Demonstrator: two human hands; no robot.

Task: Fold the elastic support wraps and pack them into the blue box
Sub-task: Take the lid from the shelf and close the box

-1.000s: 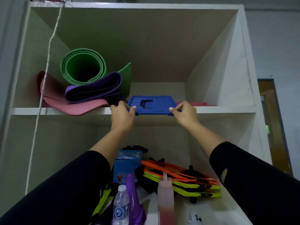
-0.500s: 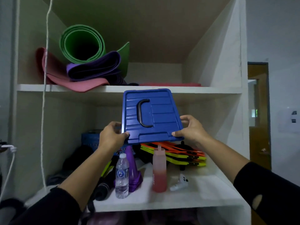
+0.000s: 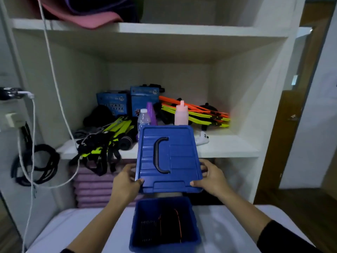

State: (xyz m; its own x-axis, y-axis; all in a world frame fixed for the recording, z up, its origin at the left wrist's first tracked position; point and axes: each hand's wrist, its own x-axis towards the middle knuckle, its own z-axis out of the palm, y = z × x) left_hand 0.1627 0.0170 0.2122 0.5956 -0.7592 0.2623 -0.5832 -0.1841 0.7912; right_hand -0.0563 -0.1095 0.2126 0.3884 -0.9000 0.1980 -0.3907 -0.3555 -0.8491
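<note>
Holding lid, left hand, right hand, blue box interior murky

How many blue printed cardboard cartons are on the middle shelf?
2. The left blue printed cardboard carton stands at the back of the white shelf; the right blue printed cardboard carton stands beside it. Clutter in front may hide others.

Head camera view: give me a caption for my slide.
Left hand and right hand hold the blue lid above the open blue box with dark wraps inside.
</note>
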